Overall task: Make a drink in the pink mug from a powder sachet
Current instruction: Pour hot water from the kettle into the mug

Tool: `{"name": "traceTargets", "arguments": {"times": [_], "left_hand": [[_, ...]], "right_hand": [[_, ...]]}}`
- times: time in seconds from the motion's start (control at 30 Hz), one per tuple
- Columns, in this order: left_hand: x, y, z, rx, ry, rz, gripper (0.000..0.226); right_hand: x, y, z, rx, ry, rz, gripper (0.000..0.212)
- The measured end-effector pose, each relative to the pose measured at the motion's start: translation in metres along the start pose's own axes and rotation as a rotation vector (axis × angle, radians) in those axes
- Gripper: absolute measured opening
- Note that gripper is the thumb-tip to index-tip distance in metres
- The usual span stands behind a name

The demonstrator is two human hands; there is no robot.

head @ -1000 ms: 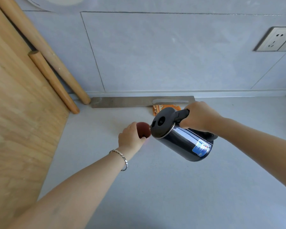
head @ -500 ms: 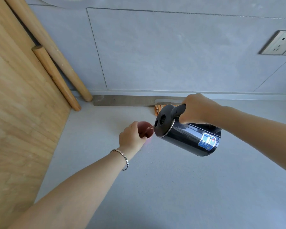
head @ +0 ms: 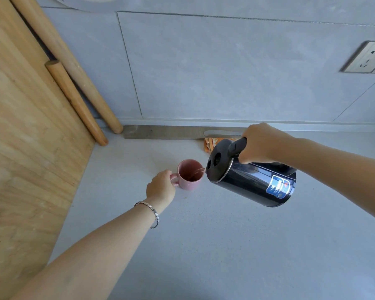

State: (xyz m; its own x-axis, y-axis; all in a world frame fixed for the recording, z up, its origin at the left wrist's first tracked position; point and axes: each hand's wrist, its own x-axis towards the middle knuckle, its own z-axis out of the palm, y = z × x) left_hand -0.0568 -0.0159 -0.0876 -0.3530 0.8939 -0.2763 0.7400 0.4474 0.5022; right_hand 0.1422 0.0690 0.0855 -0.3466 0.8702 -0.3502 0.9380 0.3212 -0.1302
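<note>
- left hand (head: 160, 187) grips handle of pink mug (head: 189, 174), standing on grey counter (head: 225, 245), centre frame.
- right hand (head: 260, 144) clasps handle of black kettle (head: 251, 178), tilted, water stream entering mug.
- orange sachet (head: 210, 142) behind kettle, near wall.

**Around the edges of the grey worktop**

A large pale wooden board (head: 26, 148) with visible grain fills the left side of the frame, standing on edge. Two round light-wood rolling pins lean beside it, running from the upper left down to the worktop: the long thick rolling pin (head: 74, 68) lies nearer the wall, and the shorter thin rolling pin (head: 76, 102) lies just beside the board. A flat grey metal bar (head: 160, 132) lies along the foot of the grey tiled wall (head: 225, 68), centre frame. A white wall socket (head: 368, 58) sits at the upper right. The speckled light-grey worktop (head: 225, 245) spreads across the lower frame.
</note>
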Motion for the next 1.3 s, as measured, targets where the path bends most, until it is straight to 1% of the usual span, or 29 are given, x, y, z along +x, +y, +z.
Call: {"name": "traceTargets", "arguments": {"times": [0.23,0.47,0.67,0.93,1.1,1.3], "left_hand": [[0.0078,-0.0026,-0.0022,0.003,0.038,0.009,0.024],[0.0088,-0.0001,-0.0029,-0.002,0.065,-0.001,0.022],[0.0088,0.0005,-0.003,0.017,0.083,0.006,0.022],[0.008,0.0011,-0.0034,0.028,0.085,0.002,0.021],[0.0094,0.001,-0.0019,0.032,0.079,-0.003,0.021],[0.0089,0.0021,-0.0026,0.039,0.081,-0.014,0.022]], "right_hand": [[0.0009,0.0002,0.0026,-0.013,-0.006,-0.01,0.018],[0.0011,-0.001,0.0037,-0.035,-0.003,-0.005,0.013],[-0.0001,-0.003,0.0019,-0.043,-0.009,-0.014,0.017],[-0.0016,-0.0033,-0.0026,-0.052,0.004,-0.021,0.018],[-0.0012,-0.0029,-0.0014,-0.067,0.019,-0.026,0.012],[-0.0023,-0.0037,-0.0052,-0.076,0.02,-0.028,0.015]]}}
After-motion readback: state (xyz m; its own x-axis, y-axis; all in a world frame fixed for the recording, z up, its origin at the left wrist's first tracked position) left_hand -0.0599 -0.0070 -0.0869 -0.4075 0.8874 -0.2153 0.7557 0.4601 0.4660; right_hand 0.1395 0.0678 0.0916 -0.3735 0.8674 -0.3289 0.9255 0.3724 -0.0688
